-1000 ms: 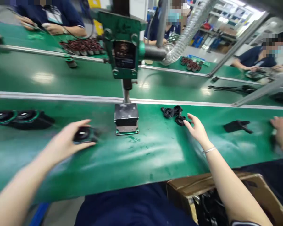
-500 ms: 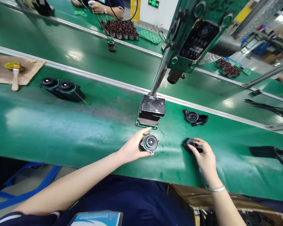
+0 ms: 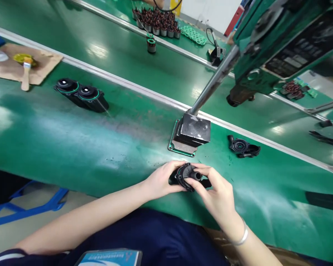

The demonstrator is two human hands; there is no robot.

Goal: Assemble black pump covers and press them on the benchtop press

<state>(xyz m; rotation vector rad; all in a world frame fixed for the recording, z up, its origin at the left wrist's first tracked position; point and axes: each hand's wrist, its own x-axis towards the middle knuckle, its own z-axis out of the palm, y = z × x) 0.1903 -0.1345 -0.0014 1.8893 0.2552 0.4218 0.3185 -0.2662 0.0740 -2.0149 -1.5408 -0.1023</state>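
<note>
In the head view, my left hand [image 3: 161, 181] wraps round a black cylindrical pump housing [image 3: 172, 178], low over the green bench. My right hand [image 3: 218, 186] grips a black pump cover [image 3: 187, 172] with a short round spout, thumb and fingers around its edges. The cover sits against the open end of the housing, tilted towards me. Whether the two parts are fully seated together cannot be made out. Fingers hide much of both parts. Just beyond my hands stands the black base block [image 3: 195, 129] of a bench press.
The green press head [image 3: 283, 51] hangs at upper right on a steel column [image 3: 216, 79]. Two black housings [image 3: 91, 99] stand at left, near a brush [image 3: 26, 75] on cardboard. More pump covers [image 3: 242, 146] lie right. A dark part [image 3: 323, 201] lies at far right. Copper-wound coils [image 3: 162, 24] stand behind.
My right hand has moved left, bringing the pump cover onto the housing in my left hand. The housing has tipped, and its open face is now covered. The camera view has shifted.
</note>
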